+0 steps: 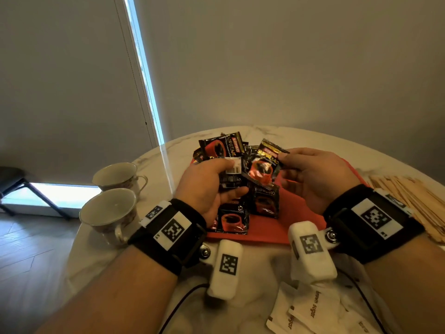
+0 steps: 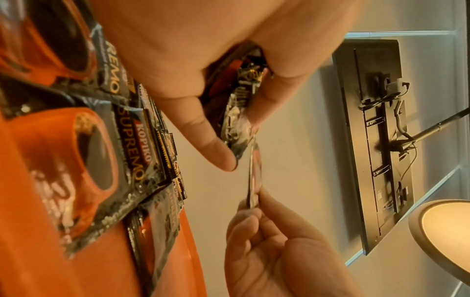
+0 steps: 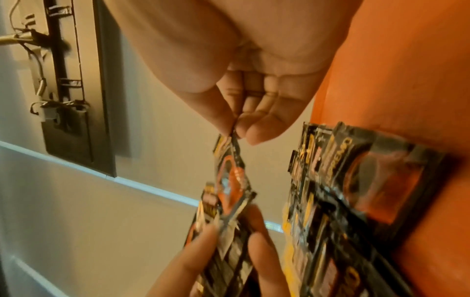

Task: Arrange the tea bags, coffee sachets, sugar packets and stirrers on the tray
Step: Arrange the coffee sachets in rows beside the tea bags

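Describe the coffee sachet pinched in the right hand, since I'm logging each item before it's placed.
The coffee sachet is a glossy black foil packet with gold "SUPREMO" lettering, a red cup picture and a crimped gold top edge. It is held tilted above the red tray. The right hand pinches its edge between thumb and fingertips; its lower end meets the sachets gripped in the left hand.

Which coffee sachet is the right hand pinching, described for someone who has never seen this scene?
On the marble table lies a red tray strewn with black coffee sachets. Above its middle, the right hand pinches one sachet by its edge, beside the stack gripped by the left hand. It alone hangs tilted in the air, red cup face up.
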A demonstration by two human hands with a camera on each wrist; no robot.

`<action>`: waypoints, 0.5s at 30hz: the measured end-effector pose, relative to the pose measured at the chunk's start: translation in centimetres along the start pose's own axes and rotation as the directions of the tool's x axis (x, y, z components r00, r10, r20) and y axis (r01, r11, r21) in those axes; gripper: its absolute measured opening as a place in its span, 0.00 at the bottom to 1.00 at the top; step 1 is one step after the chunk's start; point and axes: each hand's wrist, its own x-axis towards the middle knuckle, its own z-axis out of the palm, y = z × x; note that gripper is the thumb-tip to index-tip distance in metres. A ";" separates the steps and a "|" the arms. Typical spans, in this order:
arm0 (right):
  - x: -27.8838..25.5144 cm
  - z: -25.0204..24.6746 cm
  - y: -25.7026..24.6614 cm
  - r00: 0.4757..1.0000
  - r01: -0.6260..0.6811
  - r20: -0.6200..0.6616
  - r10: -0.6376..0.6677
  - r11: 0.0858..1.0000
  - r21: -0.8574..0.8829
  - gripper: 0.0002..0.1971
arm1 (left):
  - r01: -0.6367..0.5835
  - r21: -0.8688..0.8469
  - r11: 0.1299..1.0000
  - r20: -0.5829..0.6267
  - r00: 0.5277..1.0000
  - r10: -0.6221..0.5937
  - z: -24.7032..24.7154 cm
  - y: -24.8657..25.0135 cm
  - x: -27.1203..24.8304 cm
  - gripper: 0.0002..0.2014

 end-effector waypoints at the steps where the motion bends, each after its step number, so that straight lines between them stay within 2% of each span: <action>1: 0.0 -0.4 0.1 1.000 -0.026 -0.018 0.025 0.999 -0.025 0.04 | 0.000 -0.018 1.000 -0.015 1.000 0.000 0.0 0.1 0.1 0.05; 7: -0.4 -1.4 1.0 0.959 -0.281 -0.089 0.269 0.939 -0.197 0.05 | -0.006 -0.058 0.998 -0.060 0.998 0.002 -0.5 0.2 0.6 0.11; 11: -0.5 -1.2 1.5 0.945 -0.326 -0.088 0.315 0.891 -0.315 0.02 | -0.007 -0.060 0.998 -0.064 0.998 0.003 -0.6 0.1 0.7 0.12; 15: -0.4 -1.3 1.8 0.952 -0.302 -0.056 0.302 0.888 -0.347 0.04 | -0.009 -0.069 0.998 -0.060 0.998 0.005 -0.7 0.3 0.7 0.12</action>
